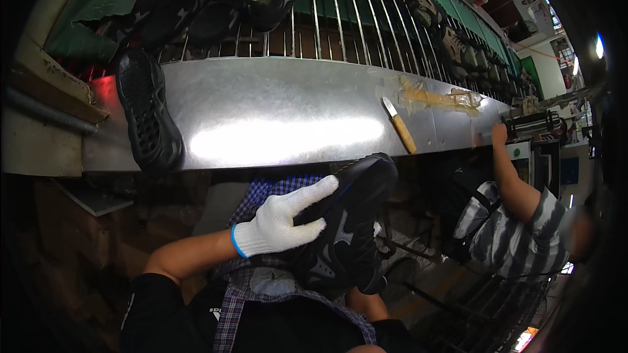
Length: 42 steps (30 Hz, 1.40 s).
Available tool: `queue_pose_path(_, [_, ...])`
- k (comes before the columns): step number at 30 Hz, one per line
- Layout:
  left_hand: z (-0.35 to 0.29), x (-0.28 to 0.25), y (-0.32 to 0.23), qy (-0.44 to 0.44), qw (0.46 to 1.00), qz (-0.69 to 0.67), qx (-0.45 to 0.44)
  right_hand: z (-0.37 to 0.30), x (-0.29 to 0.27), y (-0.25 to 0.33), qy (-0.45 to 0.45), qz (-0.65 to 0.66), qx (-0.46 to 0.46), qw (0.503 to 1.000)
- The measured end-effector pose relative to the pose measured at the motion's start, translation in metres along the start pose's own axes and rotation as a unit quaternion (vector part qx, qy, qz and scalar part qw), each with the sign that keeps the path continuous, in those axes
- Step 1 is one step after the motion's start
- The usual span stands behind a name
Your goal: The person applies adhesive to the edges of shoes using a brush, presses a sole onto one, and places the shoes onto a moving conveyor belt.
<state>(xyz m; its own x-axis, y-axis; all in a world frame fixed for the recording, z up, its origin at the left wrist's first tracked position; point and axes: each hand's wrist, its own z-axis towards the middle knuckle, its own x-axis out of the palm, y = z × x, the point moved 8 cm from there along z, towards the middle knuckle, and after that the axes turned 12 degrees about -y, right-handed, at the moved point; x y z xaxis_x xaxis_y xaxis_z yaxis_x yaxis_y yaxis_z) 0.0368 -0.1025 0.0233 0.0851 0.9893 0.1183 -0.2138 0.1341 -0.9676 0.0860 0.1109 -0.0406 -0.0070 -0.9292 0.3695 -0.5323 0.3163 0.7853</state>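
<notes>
L hand point(281, 223), white-gloved: thumb & fingers spread in V agst side of blk shoe point(356, 199). R hand hidden behind shoe; state can't tell. Shoe loc.: in front of plaid apron point(229, 310), just below near edge of metal bench point(261, 91). Bench top: wood-hdl. knife point(400, 129), R of ctr.; 2nd blk shoe point(150, 114), sole showing, L end.

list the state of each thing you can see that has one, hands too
Left hand: gloved, touching the black shoe; grip unclear
Right hand: hidden from view
Black shoe: tilted
Knife: lying on the metal ledge, blade bare
Shoe at left: sole turned into view
Beige shoes: in a row
Yellowish tape: stuck to the ledge
</notes>
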Motion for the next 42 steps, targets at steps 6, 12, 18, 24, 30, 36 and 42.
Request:
queue_pose_path(6, [-0.002,0.0,-0.003,-0.015,0.999,0.027,-0.016,-0.003,0.003,0.006,-0.01,-0.006,0.001,1.0])
queue_pose_path(12, [-0.01,0.004,-0.018,-0.072,0.992,0.099,-0.012,-0.004,0.008,0.006,-0.006,-0.009,0.011,1.0])
queue_pose_path(18, [-0.002,0.001,-0.025,-0.184,0.974,0.116,0.056,-0.013,0.011,0.001,0.0,-0.026,0.02,0.999])
queue_pose_path(24, [0.031,-0.003,-0.043,-0.159,0.986,0.03,-0.045,-0.018,0.016,-0.004,0.01,-0.032,0.027,0.999])
queue_pose_path(30, [0.05,-0.009,-0.047,-0.12,0.989,-0.007,-0.083,-0.018,0.025,-0.003,0.03,-0.04,0.02,0.999])
queue_pose_path(36, [0.084,-0.011,-0.051,-0.008,0.986,-0.086,-0.14,-0.007,0.031,-0.001,0.037,-0.05,-0.003,0.998])
queue_pose_path(42, [0.111,-0.056,-0.032,-0.06,0.982,-0.039,-0.177,0.019,0.073,0.042,-0.006,-0.246,-0.154,0.957])
